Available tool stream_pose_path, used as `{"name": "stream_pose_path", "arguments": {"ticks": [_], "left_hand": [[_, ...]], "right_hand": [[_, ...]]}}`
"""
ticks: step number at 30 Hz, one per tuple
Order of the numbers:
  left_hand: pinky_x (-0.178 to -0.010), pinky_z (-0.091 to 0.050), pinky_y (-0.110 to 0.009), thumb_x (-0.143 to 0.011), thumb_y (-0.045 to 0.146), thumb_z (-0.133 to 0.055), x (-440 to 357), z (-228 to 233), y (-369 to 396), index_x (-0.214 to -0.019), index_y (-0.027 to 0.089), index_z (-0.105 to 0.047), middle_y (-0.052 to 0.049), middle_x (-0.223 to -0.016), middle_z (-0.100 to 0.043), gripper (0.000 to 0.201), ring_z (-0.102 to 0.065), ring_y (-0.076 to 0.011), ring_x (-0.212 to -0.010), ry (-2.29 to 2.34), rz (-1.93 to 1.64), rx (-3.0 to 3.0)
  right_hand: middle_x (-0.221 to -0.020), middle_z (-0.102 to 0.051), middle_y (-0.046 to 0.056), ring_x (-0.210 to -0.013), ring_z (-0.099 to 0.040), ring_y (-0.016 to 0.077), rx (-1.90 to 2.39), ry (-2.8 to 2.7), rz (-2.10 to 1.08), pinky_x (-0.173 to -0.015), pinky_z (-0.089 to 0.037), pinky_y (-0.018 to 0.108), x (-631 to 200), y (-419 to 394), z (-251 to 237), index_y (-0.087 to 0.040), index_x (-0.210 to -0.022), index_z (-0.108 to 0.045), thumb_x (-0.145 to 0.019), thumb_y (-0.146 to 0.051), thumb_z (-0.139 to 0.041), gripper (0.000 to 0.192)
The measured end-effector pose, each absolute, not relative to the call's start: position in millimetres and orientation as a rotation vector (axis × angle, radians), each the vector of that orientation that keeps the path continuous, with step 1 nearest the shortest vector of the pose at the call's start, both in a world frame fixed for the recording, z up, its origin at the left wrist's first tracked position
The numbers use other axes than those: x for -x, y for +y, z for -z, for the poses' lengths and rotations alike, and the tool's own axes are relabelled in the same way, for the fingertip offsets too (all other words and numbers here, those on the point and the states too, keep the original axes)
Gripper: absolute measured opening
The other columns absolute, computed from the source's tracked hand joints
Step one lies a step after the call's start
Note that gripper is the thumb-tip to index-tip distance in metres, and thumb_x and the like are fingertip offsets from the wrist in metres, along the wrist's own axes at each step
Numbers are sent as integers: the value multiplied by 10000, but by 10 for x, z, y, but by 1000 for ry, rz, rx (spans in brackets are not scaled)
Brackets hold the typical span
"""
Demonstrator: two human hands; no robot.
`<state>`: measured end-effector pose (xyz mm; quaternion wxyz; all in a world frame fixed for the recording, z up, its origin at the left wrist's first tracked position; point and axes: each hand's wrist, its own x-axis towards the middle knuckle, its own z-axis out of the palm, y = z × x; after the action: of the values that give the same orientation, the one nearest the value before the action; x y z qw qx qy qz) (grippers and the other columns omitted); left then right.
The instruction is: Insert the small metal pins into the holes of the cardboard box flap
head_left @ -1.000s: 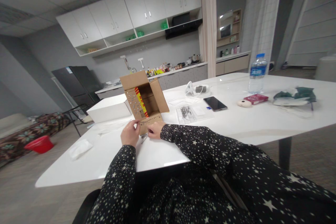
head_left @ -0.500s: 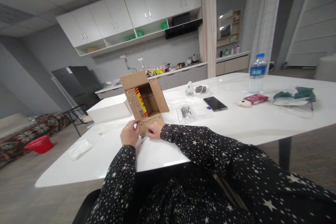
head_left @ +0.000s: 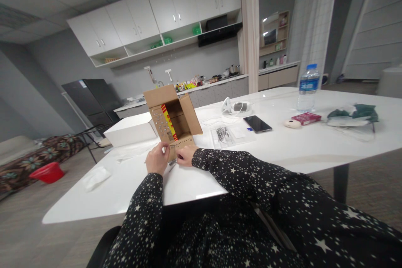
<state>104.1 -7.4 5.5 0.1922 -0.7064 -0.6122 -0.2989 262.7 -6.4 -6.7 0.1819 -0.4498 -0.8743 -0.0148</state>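
Head view: both hands (head_left: 171,158) at upright cardboard box (head_left: 172,119), opening facing the person.

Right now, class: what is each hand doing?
Left hand: pinching the open brown cardboard box front flap.
Right hand: closed on that flap.

An open cardboard box (head_left: 173,118) stands on the white worktop (head_left: 282,146), its perforated front flap folded down toward the person. Both hands meet at that flap: the left hand (head_left: 156,160) pinches its edge, and the right hand (head_left: 186,155) rests against it, fingers curled. A white box (head_left: 130,130) lies just left of the cardboard box; a clear bag of small metal parts (head_left: 223,135) and a phone (head_left: 257,124) lie to its right.
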Motion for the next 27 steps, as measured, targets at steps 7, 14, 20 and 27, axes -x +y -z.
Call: {"name": "stream_pose_path", "arguments": {"ticks": [7,14,20,27], "left_hand": [[-641,-374,-264,-848,371,-416,-1042,-23,-34,-911,239,-597,-22,-749,-663,233,-607,-173,-743,-1599,803,2043],[-698,-390,-284,-848,350,-425,-1022,11,10,-920,236,-606,-24,-912,-677,226,-609,-181,-820,-1563,725,2088],[-748,-396,-287,-849,341,-421,-1035,-20,-14,-926,227,-610,-30,-966,-671,234,-603,-184,-858,-1610,697,2134],[-724,-400,-278,-824,337,-432,-1034,-36,-64,-912,232,-605,-18,-954,-674,221,-607,-170,-810,-1677,725,2207]], "right_hand": [[-833,-677,59,-712,-611,205,1249,-2451,51,-567,-398,276,-2627,-39,84,-209,-867,-628,-770,-396,-438,283],[-811,-675,55,-696,-616,210,1259,-2453,74,-560,-406,280,-2618,-29,98,-213,-872,-627,-778,-410,-420,301],[-842,-682,60,-736,-621,203,1292,-2464,35,-607,-422,279,-2627,-73,57,-207,-885,-638,-788,-401,-433,299],[-866,-682,67,-760,-627,219,1302,-2472,21,-602,-418,287,-2627,-74,48,-203,-900,-629,-792,-405,-436,300]]}}
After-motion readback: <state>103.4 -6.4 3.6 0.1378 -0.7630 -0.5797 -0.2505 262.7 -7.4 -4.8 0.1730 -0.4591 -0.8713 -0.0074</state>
